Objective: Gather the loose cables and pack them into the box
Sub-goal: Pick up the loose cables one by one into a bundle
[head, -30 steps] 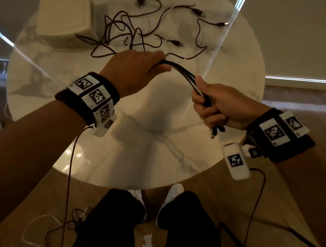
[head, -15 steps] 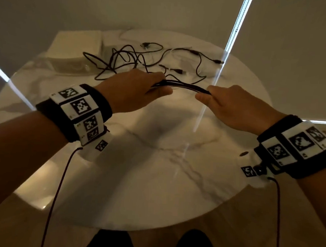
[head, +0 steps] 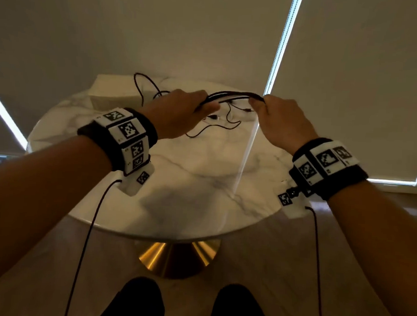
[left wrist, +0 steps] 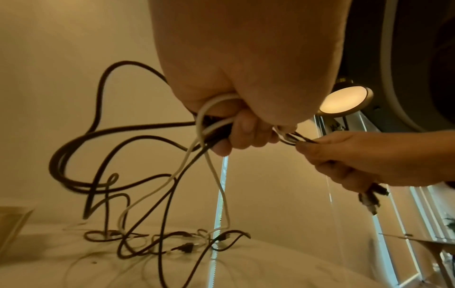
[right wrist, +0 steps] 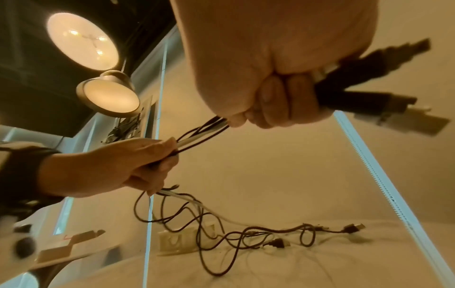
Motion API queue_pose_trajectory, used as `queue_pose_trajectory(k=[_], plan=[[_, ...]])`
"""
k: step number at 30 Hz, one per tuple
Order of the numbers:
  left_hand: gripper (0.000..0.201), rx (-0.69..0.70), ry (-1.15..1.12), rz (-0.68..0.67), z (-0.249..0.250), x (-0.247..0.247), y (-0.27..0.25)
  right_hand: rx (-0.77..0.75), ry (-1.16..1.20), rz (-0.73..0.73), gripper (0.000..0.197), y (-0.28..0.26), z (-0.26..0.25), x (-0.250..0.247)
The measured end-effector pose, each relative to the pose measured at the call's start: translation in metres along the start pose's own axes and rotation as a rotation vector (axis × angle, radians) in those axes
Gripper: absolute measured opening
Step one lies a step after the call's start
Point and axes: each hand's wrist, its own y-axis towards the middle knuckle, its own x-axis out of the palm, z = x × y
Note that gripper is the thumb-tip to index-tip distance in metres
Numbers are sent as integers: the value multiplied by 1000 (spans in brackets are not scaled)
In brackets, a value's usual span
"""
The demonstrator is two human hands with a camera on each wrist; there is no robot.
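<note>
A bundle of black and white cables (head: 232,96) stretches between my two hands above the far half of the round marble table (head: 200,205). My left hand (head: 205,107) grips the bundle (left wrist: 211,124), and long loops hang from it down to the tabletop (left wrist: 172,243). My right hand (head: 258,105) is fisted round the other end (right wrist: 202,128), with the plugs (right wrist: 381,101) sticking out behind the fist. Loose cable tails and connectors (right wrist: 270,237) still lie on the table. The white box (head: 104,89) stands at the table's far left.
The table stands on a brass cone foot (head: 175,255) on a wooden floor. Window blinds (head: 352,68) with bright gaps rise behind it. Thin wires run from both wrist cameras (head: 138,180) down past the table edge. A round ceiling lamp (right wrist: 110,97) hangs overhead.
Both hands have risen and moved away from me, lifting the bundle higher. More cable has come off the pile and now hangs from my left hand. The head view has tilted up.
</note>
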Motion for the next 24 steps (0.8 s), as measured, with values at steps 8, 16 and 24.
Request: queue_pose_trajectory(k=[8,16,24], plan=[[48,-42,-28,-6,12,-6,-12,60,115,-46,46,-10,-11,-17],[41,-69,-65,212,21,-16,-15,97,355,-38,47,-31,-29,-16],[46,-2,69,15,33,-14,-32,330,811,123,41,-26,-23,-29]])
